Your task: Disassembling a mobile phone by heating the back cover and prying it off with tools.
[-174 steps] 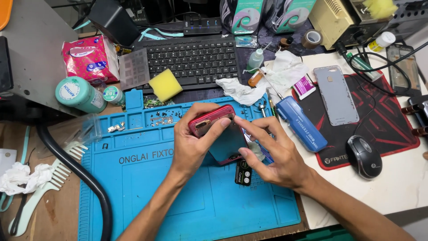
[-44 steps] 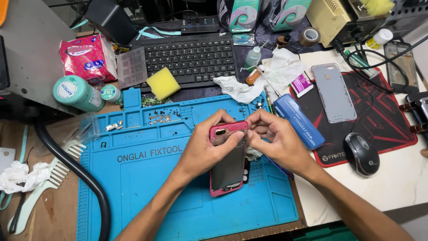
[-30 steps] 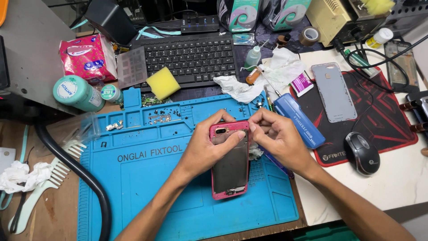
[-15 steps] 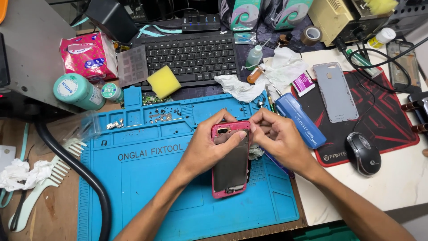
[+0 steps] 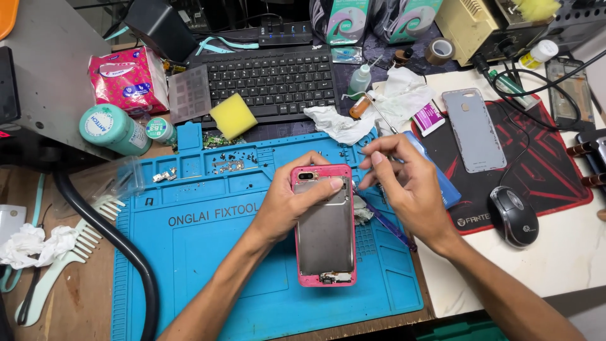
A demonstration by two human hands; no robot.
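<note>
Where the blue repair mat (image 5: 208, 265) covers the middle of the tabletop (image 5: 568, 265), an opened phone with a pink frame (image 5: 324, 227) lies lengthwise, its bare metal inner plate facing up, camera end far. Left hand (image 5: 287, 202) grips the phone's far left corner, thumb laid across the top of the plate, fingers curled round the frame's edge. Right hand (image 5: 404, 183) hovers just right of the far end, fingers drawn together pinching thin metal tweezers (image 5: 379, 117), whose near tip is hidden behind the fingers. A dark blue-handled tool (image 5: 391, 226) lies on the mat under the right wrist. Far on the mat, small screws and parts (image 5: 230, 165) sit scattered in the shallow trays. Beyond: a yellow sponge (image 5: 233, 115), a black keyboard (image 5: 271, 79), crumpled white tissue (image 5: 379, 104). Right: a grey phone back cover (image 5: 473, 129) on a red and black pad (image 5: 555, 183), with a black mouse (image 5: 513, 215) nearer. Left: a pale green comb (image 5: 66, 265) and a black hose (image 5: 120, 246).
</note>
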